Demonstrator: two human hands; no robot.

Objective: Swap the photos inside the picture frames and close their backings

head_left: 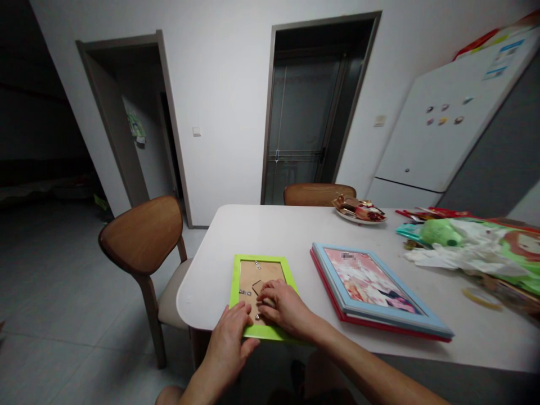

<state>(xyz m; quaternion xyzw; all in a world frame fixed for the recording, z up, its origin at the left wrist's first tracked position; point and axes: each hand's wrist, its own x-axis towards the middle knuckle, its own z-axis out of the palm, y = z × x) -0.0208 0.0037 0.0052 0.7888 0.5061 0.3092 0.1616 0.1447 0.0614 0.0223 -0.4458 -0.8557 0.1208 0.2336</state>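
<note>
A lime-green picture frame (258, 257) lies face down at the table's near edge, its brown backing board (248, 275) showing. Metal hangers and turn clips sit on the board, one hanger (257, 265) near the far edge. My left hand (230, 332) holds the near left corner, fingers over the rim and thumb along the front edge. Bent over the right part of the board, my right hand (284, 306) has its fingers curled together at the backing. Whatever is under those fingertips is hidden.
Right of the frame lies a stack of frames, a light-blue one (337, 281) over a red one. Beyond are a plate of food (358, 218) and a pile of plastic wrappings (472, 242). Wooden chairs stand at the left (147, 236) and far side (318, 194).
</note>
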